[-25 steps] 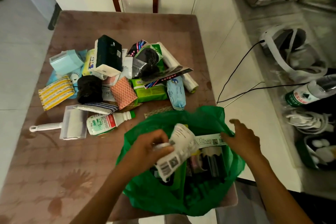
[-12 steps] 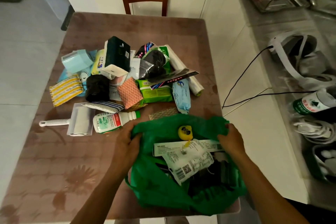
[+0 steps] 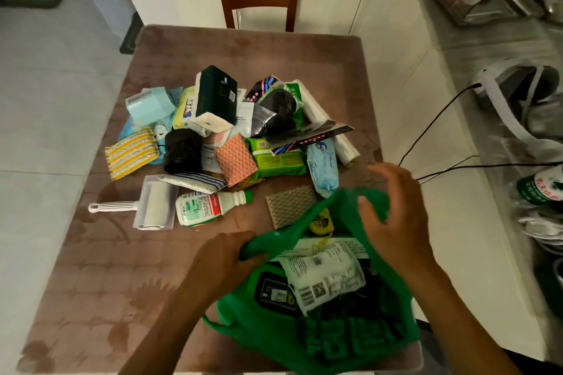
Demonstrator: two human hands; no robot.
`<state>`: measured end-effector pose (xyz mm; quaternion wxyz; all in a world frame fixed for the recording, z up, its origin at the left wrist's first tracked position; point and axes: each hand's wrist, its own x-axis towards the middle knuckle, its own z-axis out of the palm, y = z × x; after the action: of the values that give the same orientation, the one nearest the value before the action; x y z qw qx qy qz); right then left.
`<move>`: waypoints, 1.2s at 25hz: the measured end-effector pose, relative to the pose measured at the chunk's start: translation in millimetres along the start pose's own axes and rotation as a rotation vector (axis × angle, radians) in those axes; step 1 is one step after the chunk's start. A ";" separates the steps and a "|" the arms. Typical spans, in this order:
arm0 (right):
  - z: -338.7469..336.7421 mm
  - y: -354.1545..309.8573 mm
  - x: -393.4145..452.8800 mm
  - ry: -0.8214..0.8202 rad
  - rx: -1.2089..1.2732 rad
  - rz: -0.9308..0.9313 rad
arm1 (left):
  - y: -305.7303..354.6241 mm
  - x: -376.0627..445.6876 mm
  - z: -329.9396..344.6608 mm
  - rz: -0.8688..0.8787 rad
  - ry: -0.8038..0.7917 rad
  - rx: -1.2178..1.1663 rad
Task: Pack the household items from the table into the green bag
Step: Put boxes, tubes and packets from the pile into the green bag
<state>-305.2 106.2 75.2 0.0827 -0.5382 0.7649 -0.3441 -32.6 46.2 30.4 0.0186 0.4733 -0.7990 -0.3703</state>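
Now the left hand (image 3: 225, 256) pinches the crinkled green bag (image 3: 341, 341) rim; the right hand (image 3: 393, 210), spread, has lifted off the soft fabric.

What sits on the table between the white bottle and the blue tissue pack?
In the head view, a tan textured sponge pad lies flat between the white bottle and the blue tissue pack, just beyond the green bag's rim.

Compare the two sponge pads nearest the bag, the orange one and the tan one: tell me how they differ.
The orange pad is salmon-orange, while the tan pad is dull brownish. The orange pad rests in the pile, propped on other items; the tan pad lies flat on the table, apart from the pile. The tan pad is closer to the green bag. Both are rectangular with a bumpy woven texture.
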 end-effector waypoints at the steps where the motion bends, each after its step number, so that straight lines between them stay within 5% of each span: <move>1: 22.9 -13.5 13.2 -0.102 0.039 -0.106 | 1.2 1.4 0.8 0.000 0.051 0.004; 3: 87.1 -23.0 40.7 -0.406 -0.004 -0.192 | -0.5 5.3 3.3 -0.001 0.068 0.036; 6: 165.6 -0.5 59.5 -0.893 -0.393 -0.107 | -6.3 6.9 3.7 -0.065 0.031 0.081; 8: 183.3 17.1 57.4 -1.040 -0.662 -0.069 | -13.2 3.8 1.1 -0.133 0.070 0.127; 12: 156.5 4.5 66.9 -0.784 -0.475 -0.178 | -11.0 3.3 -1.4 -0.154 0.226 0.175; 15: 92.4 -20.0 68.9 -0.367 0.049 -0.077 | 0.5 21.8 5.1 0.154 0.157 0.161; 18: 35.5 -23.6 43.2 -0.578 0.499 0.299 | 6.2 41.1 6.2 0.173 0.010 0.341; 20: 27.7 -10.4 12.5 -0.907 0.352 0.392 | 3.9 48.6 2.7 0.065 0.018 0.400; 22: 38.5 4.4 -7.6 -1.057 0.188 0.390 | 2.1 50.4 0.6 0.096 0.118 0.271; 27: 83.0 18.6 53.0 -0.365 0.103 0.433 | 4.4 44.3 1.7 0.261 0.203 0.269; 30: 128.8 40.7 83.8 -0.418 0.079 0.542 | 6.1 33.2 6.7 0.229 0.204 0.277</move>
<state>-306.6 -16.4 -26.0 0.3467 -0.3708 0.8327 -0.2212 -58.0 26.1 18.6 0.0759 0.4126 -0.8849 -0.2025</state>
